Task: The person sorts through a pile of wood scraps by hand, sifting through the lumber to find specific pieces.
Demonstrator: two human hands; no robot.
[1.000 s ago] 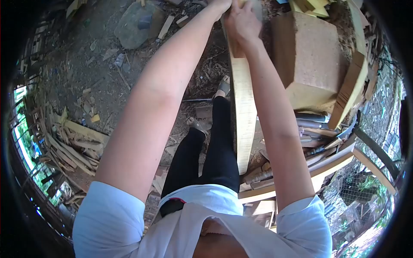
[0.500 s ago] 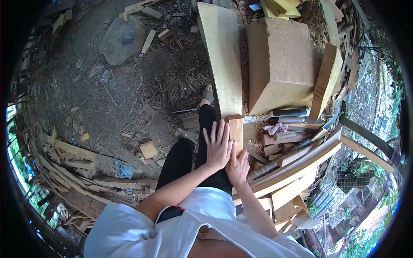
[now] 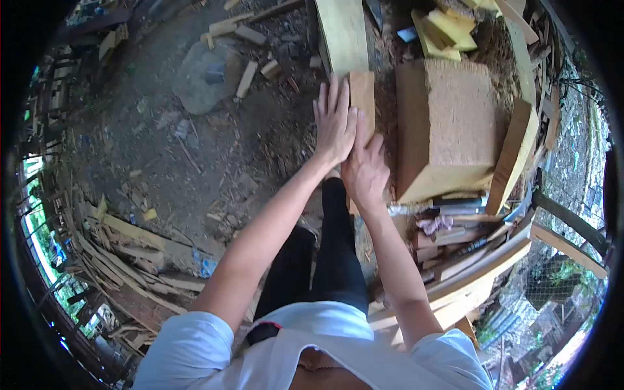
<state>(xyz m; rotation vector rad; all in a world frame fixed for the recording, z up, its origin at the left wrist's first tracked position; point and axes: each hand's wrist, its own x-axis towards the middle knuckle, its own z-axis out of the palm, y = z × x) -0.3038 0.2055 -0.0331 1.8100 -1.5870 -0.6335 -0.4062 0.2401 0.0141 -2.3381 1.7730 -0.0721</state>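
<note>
A reddish-brown wooden block (image 3: 363, 97) lies lengthwise on a long pale plank (image 3: 340, 36), covering part of its width. Along the block's left edge lies my left hand (image 3: 336, 133), its fingers stretched forward and pressed flat. Behind it, my right hand (image 3: 366, 170) grips the near part of the block, with the index finger extended along the top and the other fingers bent. Both hands are close together, nearly touching. My hands and forearms hide the plank's near part, and the block's underside is out of sight.
A large squared timber block (image 3: 458, 114) stands right of the plank, with a board (image 3: 511, 156) leaning on it. Tools and a pinkish cloth (image 3: 434, 225) lie nearer me. Wood scraps litter the dirt floor (image 3: 149, 130), where a flat round slab (image 3: 188, 81) rests. Stacked lumber (image 3: 123, 270) lines the left.
Both hands and the wooden block have slid forward along the plank, away from my body. My arms are now stretched out, and the view has shifted slightly.
</note>
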